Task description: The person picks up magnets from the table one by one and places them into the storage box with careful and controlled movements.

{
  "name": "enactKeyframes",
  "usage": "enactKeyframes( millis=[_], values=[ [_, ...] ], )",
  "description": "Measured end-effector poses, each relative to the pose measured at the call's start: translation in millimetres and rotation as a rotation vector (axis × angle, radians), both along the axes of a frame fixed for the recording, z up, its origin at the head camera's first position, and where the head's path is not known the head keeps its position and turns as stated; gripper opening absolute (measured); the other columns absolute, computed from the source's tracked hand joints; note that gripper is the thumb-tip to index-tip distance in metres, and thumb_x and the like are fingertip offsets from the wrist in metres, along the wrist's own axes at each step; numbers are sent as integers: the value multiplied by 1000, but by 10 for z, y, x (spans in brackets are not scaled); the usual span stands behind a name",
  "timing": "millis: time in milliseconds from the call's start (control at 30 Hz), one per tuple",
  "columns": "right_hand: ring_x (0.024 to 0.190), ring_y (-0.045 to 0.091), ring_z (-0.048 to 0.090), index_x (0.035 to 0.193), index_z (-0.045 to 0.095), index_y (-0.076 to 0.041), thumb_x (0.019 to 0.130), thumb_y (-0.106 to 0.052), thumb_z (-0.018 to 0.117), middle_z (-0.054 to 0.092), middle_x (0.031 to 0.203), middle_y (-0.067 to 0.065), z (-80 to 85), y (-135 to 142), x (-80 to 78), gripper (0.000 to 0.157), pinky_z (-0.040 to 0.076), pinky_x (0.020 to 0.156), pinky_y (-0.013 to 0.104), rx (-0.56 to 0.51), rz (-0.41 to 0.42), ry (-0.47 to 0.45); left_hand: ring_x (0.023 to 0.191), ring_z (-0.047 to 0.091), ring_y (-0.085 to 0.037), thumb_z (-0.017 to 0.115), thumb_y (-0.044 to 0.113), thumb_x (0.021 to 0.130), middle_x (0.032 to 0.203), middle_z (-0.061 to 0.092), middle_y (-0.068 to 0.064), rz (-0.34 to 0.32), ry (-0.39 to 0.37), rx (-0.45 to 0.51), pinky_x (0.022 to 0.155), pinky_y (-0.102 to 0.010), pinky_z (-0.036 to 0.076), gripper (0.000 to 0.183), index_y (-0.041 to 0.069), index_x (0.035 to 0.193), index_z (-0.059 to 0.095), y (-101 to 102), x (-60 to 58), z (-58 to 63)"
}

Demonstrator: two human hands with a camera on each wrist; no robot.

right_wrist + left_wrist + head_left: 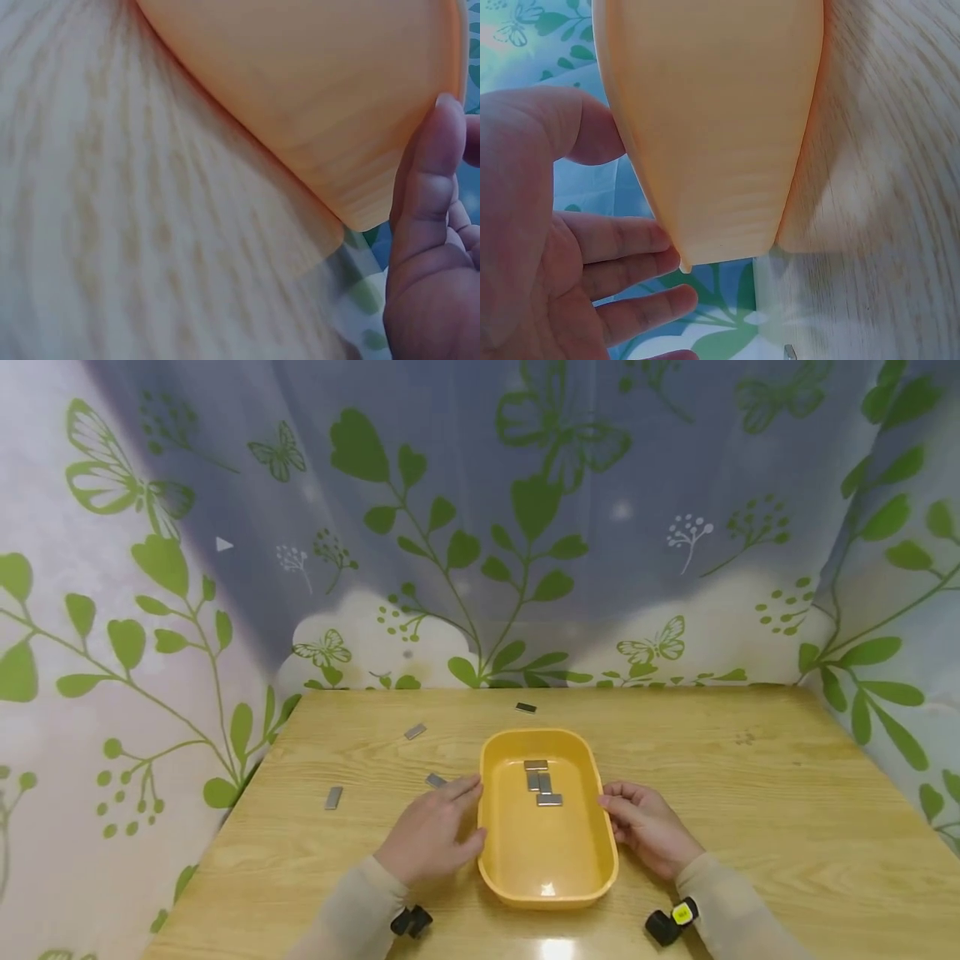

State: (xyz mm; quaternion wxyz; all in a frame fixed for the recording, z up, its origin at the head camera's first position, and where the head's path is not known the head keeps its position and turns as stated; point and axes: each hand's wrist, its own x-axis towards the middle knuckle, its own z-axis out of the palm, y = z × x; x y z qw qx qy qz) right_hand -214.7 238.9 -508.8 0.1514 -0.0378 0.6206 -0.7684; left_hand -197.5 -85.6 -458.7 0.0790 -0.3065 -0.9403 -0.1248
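Observation:
A yellow plastic basin (547, 868) with rounded corners sits on the wooden table between the two hands. On its floor lie several small grey rectangular metal pieces (550, 799), grouped toward the far half. The left hand (435, 831) touches the basin's left rim with its thumb and nearly straight fingertips; the left wrist view shows the basin's outer wall (712, 135) beside these spread fingers. At the opposite rim, the right hand (648, 827) holds the edge between its thumb and bent fingers. In the right wrist view its thumb (435, 157) reaches up to the rim, and the other fingers are partly hidden.
Outside the basin, similar metal pieces lie on the table (750, 810): one at the left (333, 797), one farther back (415, 732), one by the left fingertips (435, 781) and a darker one (526, 707) behind the basin. A leaf-patterned curtain (465, 568) borders the table's back and sides.

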Motion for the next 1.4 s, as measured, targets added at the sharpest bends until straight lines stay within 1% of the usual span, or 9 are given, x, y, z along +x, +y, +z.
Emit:
enactKeyframes(
  millis=[233,467,633,900,1033,1133,1267,1400],
  values=[
    [62,8,52,105,50,8,95,-16,61,56,77,2,1,10,20,27,45,54,19,8,-9,-2,129,48,-26,60,36,90,143,47,-12,6,1,14,104,-41,39,58,1,135,53,20,33,4],
    [62,8,52,103,51,7,96,-15,60,56,76,1,-6,5,39,24,45,54,20,4,-35,-18,129,48,-26,59,36,90,143,47,-12,0,10,6,104,-40,39,58,1,136,53,24,22,-2],
    [62,7,52,105,49,8,96,-14,60,56,77,1,-20,10,52,26,45,53,19,5,-16,-16,129,47,-25,59,36,90,143,47,-11,4,-1,2,105,-40,38,58,1,136,52,22,38,-27],
    [63,8,52,105,49,8,95,-17,61,56,78,2,-2,0,51,29,45,54,20,16,-2,-5,129,47,-25,59,37,90,143,48,-11,5,25,-2,104,-39,39,58,1,135,53,7,50,-37],
    [62,8,52,104,49,7,95,-17,61,56,77,2,4,-5,49,28,45,54,20,20,6,-4,129,47,-26,59,36,90,144,47,-12,10,13,-9,105,-40,38,58,1,136,52,3,61,-33],
    [61,8,52,104,49,7,95,-17,61,56,76,2,-1,-8,42,28,45,53,20,19,9,4,130,45,-28,58,37,92,145,45,-13,8,-11,-18,106,-41,36,59,0,137,51,2,66,-10],
    [61,8,51,104,49,7,95,-17,61,56,75,1,-2,-13,32,28,45,53,20,13,11,15,131,44,-29,58,38,94,146,43,-13,0,-49,-24,107,-43,35,59,0,139,48,-25,65,71],
    [61,7,52,104,49,7,96,-17,61,56,75,0,-8,-21,24,28,45,53,20,7,-4,17,129,46,-29,59,37,94,142,47,-14,10,-58,-22,105,-43,37,58,1,139,49,-148,36,175]
  ],
)
